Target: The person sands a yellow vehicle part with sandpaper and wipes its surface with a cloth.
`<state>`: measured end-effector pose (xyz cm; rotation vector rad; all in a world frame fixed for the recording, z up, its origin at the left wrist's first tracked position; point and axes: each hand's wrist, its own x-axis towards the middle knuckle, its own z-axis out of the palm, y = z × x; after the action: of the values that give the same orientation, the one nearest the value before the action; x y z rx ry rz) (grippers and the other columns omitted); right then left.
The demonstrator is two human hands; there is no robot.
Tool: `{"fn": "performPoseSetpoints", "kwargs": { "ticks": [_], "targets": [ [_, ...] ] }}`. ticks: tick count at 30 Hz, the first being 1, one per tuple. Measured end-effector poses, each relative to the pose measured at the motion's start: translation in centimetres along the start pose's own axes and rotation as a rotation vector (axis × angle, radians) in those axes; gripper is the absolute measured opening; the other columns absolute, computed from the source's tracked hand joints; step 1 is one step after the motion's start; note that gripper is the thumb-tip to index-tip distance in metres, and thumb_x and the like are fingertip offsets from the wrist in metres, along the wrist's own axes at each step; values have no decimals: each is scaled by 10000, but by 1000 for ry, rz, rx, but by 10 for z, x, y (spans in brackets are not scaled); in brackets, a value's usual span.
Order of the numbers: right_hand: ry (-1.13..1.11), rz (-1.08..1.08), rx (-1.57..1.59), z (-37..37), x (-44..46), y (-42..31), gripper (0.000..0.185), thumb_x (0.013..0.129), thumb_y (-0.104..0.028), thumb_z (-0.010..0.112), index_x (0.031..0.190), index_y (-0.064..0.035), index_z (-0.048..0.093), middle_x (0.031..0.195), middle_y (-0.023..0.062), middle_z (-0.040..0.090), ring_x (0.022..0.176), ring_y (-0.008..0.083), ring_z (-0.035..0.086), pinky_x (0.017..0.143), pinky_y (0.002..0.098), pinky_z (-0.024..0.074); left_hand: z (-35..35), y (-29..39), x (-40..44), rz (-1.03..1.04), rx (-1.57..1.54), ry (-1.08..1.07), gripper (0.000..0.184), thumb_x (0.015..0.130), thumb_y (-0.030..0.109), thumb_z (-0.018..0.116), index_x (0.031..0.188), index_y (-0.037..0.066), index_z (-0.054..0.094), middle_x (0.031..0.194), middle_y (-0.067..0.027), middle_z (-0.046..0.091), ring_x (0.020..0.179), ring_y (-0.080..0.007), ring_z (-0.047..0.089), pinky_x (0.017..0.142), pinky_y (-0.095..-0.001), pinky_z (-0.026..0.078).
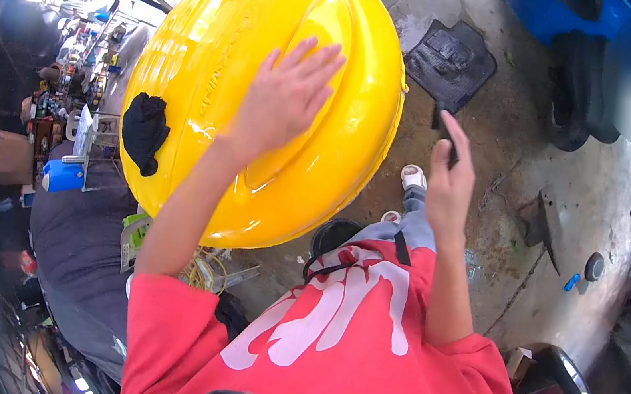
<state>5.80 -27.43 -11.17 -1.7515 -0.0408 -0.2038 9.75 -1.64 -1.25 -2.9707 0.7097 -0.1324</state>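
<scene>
Yellow panel [220,103] looks glossy, rounded and ridged.

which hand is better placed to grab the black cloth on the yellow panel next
Probably the left hand: it is over the panel, nearer the cloth, while the right hand is out beyond the panel's edge.

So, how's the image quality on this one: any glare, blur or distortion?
Head view: bright reflections on the glossy yellow piece; head view: concrete floor washing out toward the right edge; head view: a hazy smear at upper right; head view: strong wide-angle bending, with black corners; head view: left hand and right hand reasonably clear.
</scene>
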Motion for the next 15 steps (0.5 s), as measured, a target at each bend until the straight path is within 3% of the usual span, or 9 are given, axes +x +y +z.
{"fn": "performPoseSetpoints", "kwargs": {
  "ticks": [4,6,8,10,11,15],
  "targets": [
    [-64,-17,5,20,-16,-17,401,1034,-173,531,1385,18,564,1470,179,538,1377,322,493,1162,403,344,19,-39,45,-38,-105,27,427,1047,262,499,1437,100,562,1547,-123,484,1462,-341,391,1204,-443,307],
    [-96,-258,-399,33,-13,-41,438,998,-180,527,1387,17,567,1514,159,494,1426,324,428,1183,490,274,22,-48,37,-81,-197,65,423,1050,250,491,1436,95,565,1547,-126,484,1460,-337,398,1207,-413,305],
    [-89,-342,-579,59,-15,-71,495,960,-222,540,1390,23,560,1516,139,490,1448,310,392,1173,581,198,25,-50,30,-119,-288,102,420,1053,239,483,1436,90,568,1548,-130,484,1459,-332,405,1210,-384,303],
    [-131,-386,-633,90,-28,-82,496,973,-245,542,1396,15,553,1523,124,485,1461,302,374,1168,607,156,28,-49,20,-247,-577,187,404,1060,197,457,1419,57,582,1547,-130,492,1446,-290,438,1201,-358,316],
    [-178,-430,-691,100,-33,-81,498,986,-268,544,1401,6,545,1530,109,480,1474,293,356,1163,632,114,32,-50,19,-247,-577,185,404,1060,197,457,1419,57,582,1547,-130,492,1446,-290,438,1201,-358,316],
    [-140,-422,-672,117,-10,-66,522,981,-295,543,1402,15,539,1516,113,493,1461,312,370,1149,657,106,40,-51,24,-330,-755,340,364,1045,182,482,1333,22,638,1453,-154,581,1381,-314,514,1168,-374,372]
  ]
}}
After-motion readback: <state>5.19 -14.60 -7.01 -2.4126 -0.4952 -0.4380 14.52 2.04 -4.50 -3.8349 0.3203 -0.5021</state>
